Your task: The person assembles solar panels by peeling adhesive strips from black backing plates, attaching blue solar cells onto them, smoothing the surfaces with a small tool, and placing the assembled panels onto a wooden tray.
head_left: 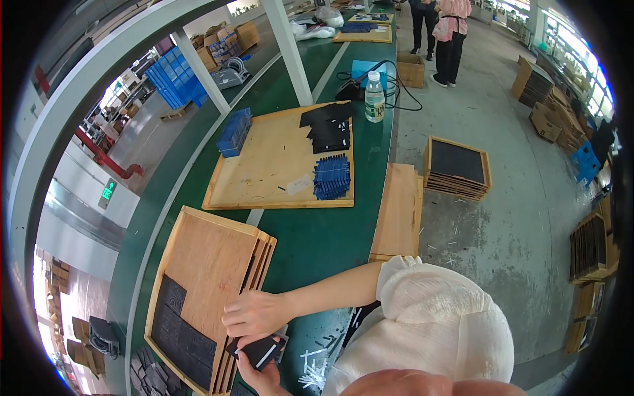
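My left hand [259,376] holds a small black flat piece [261,351] with a white strip along it, thumb on top. My right hand [254,313] is just above the same piece, its fingers bent and pressed together; whatever they pinch is hidden. Both hands are at the right edge of a stack of wooden trays [208,247]. Black pieces [185,336] lie in rows in the lower left part of the top tray. White strips [314,369] lie on the green table to the right of my left hand.
Farther up the green table [297,237], a wooden board [264,158] bears blue parts [331,177] and black sheets [328,125]. Beyond are a bottle [374,98] and cables. Loose black pieces [155,376] lie at the lower left. Two people stand in the aisle.
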Demonstrator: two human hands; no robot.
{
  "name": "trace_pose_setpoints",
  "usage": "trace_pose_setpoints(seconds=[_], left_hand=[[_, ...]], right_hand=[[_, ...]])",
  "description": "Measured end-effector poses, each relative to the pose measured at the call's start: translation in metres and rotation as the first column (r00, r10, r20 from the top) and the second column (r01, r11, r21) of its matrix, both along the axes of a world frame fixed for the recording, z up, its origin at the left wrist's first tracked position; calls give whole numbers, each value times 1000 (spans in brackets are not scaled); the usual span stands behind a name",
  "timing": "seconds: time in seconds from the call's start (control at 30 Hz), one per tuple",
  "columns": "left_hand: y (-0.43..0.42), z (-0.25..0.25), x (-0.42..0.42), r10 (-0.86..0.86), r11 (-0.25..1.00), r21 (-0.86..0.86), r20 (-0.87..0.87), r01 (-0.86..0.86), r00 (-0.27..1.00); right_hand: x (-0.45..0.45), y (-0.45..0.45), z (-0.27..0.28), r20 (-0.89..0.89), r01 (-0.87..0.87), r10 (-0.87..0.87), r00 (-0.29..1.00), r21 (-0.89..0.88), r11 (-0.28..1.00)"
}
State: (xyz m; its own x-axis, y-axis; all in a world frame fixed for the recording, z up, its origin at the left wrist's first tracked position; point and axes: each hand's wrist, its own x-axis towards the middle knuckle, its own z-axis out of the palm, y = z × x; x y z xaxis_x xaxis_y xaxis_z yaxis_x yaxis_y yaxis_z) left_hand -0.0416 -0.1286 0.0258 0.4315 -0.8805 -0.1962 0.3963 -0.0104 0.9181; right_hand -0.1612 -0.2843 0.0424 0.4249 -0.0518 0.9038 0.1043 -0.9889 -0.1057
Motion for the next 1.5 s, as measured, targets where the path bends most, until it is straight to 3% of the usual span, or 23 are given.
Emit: trace_pose_setpoints(seconds=[0.13,0.33,0.4,0.5,0.93,1.23,1.33,1.43,1.5], left_hand=[[-2,-2,4,-13,1000,-28,-40,12,999],[0,7,-3,-32,998,-51,-98,27,995],[0,9,-5,-42,998,-50,-142,35,989],[-2,4,-4,130,991,-1,-103,-131,986],[-2,3,-1,115,993,20,-120,-113,986],[-1,6,-1,155,987,61,-109,-149,982],[-3,10,5,171,985,45,-177,-166,969],[-3,9,11,124,992,-15,-199,-129,972],[-3,15,4,188,982,27,-209,-187,960]], right_hand=[[1,3,-1,-16,-60,59,998,-42,997],[-6,-4,5,-28,58,-57,998,32,998],[-6,-5,6,-27,7,-6,1000,25,1000],[-4,-2,3,-37,-33,33,999,1,999],[-6,-4,5,-76,-148,149,986,27,989],[-2,-2,0,-102,-226,244,964,162,961],[-3,5,5,-30,-310,327,945,247,918],[-1,10,7,11,-340,347,938,237,910],[-5,14,12,20,-325,328,944,212,922]])
